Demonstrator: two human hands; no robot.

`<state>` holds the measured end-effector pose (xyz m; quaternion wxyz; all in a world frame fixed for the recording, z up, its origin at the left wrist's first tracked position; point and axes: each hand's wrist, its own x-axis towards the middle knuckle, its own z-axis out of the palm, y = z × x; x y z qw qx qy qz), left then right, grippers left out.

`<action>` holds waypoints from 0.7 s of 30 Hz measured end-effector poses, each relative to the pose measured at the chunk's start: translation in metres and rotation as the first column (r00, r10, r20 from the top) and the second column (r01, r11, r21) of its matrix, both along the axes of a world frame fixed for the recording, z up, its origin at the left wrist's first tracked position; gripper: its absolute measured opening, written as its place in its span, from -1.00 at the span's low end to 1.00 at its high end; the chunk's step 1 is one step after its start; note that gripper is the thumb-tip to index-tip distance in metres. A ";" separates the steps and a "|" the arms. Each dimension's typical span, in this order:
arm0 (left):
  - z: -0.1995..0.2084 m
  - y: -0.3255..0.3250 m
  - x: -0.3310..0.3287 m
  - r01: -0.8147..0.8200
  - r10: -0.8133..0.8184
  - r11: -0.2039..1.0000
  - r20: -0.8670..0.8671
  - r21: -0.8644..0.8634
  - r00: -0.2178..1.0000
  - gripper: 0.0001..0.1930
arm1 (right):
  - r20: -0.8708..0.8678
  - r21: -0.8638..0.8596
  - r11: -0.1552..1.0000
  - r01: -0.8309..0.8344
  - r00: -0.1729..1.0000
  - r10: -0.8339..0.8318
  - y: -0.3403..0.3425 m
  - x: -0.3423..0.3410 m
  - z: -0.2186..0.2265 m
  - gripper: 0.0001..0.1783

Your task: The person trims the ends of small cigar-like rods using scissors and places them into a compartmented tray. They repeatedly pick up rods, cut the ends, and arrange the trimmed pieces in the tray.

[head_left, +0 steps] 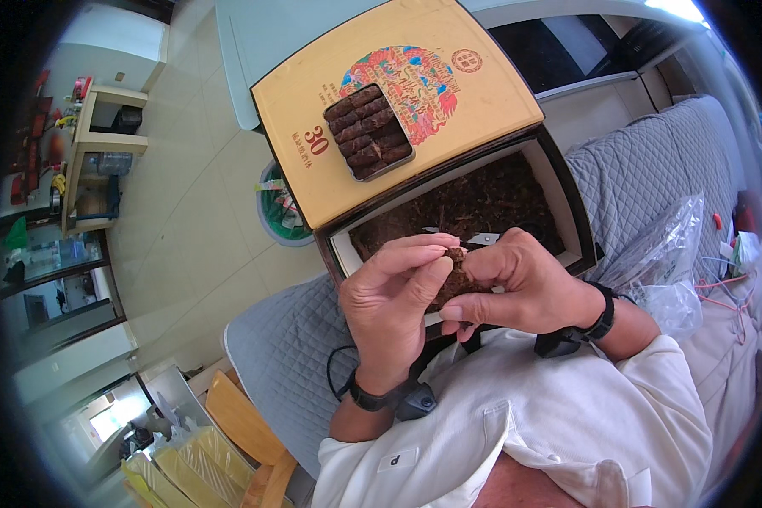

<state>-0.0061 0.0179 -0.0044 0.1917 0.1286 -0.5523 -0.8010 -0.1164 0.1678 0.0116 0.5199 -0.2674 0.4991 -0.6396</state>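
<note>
Between my two hands is a crumpled brown tobacco leaf [450, 288]. My left hand [389, 300] pinches it from the left, thumb and fingers closing near its top. My right hand [521, 284] grips its right side with curled fingers and the thumb below. Just beyond the hands lies an open box [580, 229] of loose, dark brown shredded leaf [483, 199]. Scissors [483, 239] rest in it, partly hidden behind my fingers. On the box's yellow lid [300, 102] sits a small metal tin [387, 173] with several dark brown rolled cigars [360, 118].
A bin [284, 229] with a green liner stands on the tiled floor left of the box. Grey quilted covers [652, 161] lie to the right and under the box. A clear plastic bag [669, 262] is at the right, and a wooden chair [245, 419] at the lower left.
</note>
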 end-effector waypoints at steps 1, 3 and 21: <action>0.000 0.000 -0.001 0.010 -0.010 1.000 -0.006 0.016 1.000 -0.81 | -0.025 -0.002 1.000 -0.009 1.000 0.009 0.001 -0.002 0.000 -0.74; 0.001 0.001 -0.001 0.029 -0.028 0.998 -0.019 0.048 0.999 -0.81 | -0.041 -0.001 1.000 -0.018 0.999 0.018 0.001 -0.003 0.000 -0.76; 0.003 -0.007 0.004 0.168 -0.184 0.968 0.074 0.186 0.980 -0.60 | 0.082 0.036 0.990 0.138 0.987 -0.140 0.002 0.008 -0.004 -0.53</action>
